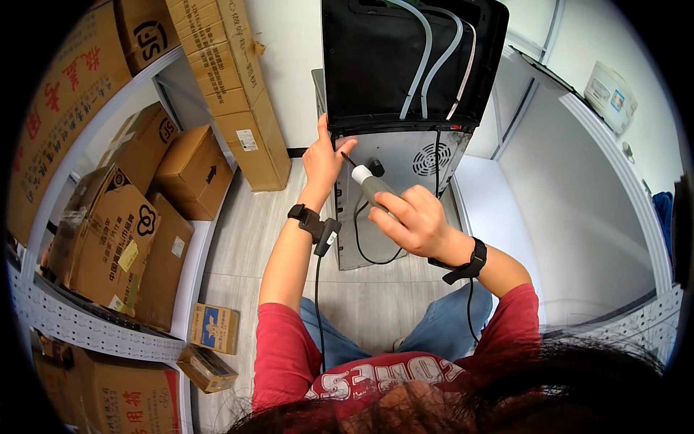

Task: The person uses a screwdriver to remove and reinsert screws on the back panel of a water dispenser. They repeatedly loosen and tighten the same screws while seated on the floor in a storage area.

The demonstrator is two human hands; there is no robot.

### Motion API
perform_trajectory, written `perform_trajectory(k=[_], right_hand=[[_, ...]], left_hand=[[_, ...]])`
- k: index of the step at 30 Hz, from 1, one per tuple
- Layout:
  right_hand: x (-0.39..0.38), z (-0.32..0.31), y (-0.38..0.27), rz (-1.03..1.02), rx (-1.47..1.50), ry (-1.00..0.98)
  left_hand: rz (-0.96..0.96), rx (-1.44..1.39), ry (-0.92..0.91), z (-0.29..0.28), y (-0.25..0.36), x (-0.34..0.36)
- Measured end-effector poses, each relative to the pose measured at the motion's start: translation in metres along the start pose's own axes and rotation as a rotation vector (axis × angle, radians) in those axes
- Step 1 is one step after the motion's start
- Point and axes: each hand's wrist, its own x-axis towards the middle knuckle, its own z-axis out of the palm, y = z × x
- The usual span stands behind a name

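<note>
A tall appliance stands before me. Its black upper part (376,69) has pale tubes along it, and a grey metal panel (405,188) with a round vent lies below. My right hand (419,220) is wrapped round a grey cordless screwdriver (376,189) with a white collar. Its thin dark bit points up and left at the lower left corner of the black part. My left hand (325,160) rests by that same corner, index finger stretched upward and thumb out near the bit. What the bit tip meets is too small to make out.
Cardboard boxes (108,239) fill a white shelf on the left, and two small boxes (215,328) lie beside it on the floor. A tall carton (249,137) leans by the wall. A black cord (361,249) loops down the grey panel. White shelving (499,224) stands at the right.
</note>
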Motion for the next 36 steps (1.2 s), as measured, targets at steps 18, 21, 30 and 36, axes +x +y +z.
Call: perform_trajectory(k=[18,21,30,36], right_hand=[[-0.01,0.014,0.011,0.082,0.062,0.188],[-0.012,0.013,0.014,0.089,0.06,0.198],[-0.011,0.008,0.016,0.104,0.033,0.204],[-0.012,0.007,0.017,0.118,0.03,0.203]], left_hand=[[0.095,-0.056,0.075,0.0,-0.001,-0.001],[0.057,-0.011,0.051,0.0,0.0,-0.001],[0.035,-0.065,0.032,0.001,-0.003,0.0],[0.03,-0.059,0.027,0.0,-0.001,0.0]])
